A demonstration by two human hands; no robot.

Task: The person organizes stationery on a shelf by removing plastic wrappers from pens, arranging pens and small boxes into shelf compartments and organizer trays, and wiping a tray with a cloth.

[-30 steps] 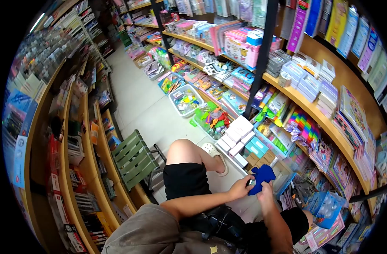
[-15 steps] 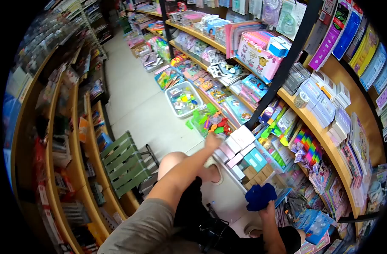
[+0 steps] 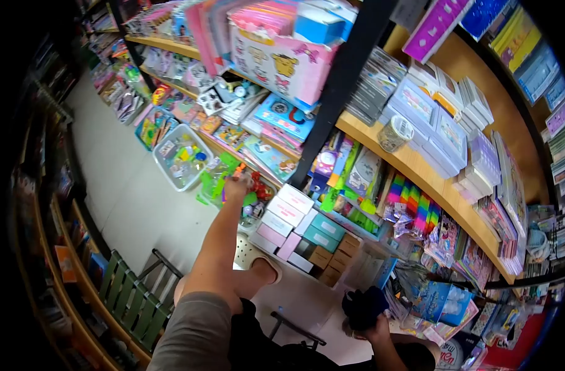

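Observation:
My left hand (image 3: 235,185) reaches down into a heap of small bright plastic toys (image 3: 215,183), mostly green, with some red and orange ones. Its fingers look curled together, and what they hold, if anything, cannot be made out. A bunched dark blue cloth (image 3: 364,307) is in my right hand (image 3: 378,329), low at the front right, above the floor. Between the hands stands a tray of small boxes in white (image 3: 288,206), pink, teal (image 3: 324,232) and brown (image 3: 338,255).
A clear plastic bin (image 3: 183,157) of small coloured items is on the floor (image 3: 118,185). A green slatted folding stool (image 3: 134,300) stands at left beside wooden shelves (image 3: 78,272). A black shelf post (image 3: 344,80) rises ahead, with a loaded wooden shelf (image 3: 412,167) to its right.
My view has turned right and come closer to the shelves. The left hand has gone from beside the white boxes to the toy heap. The right hand still holds the cloth.

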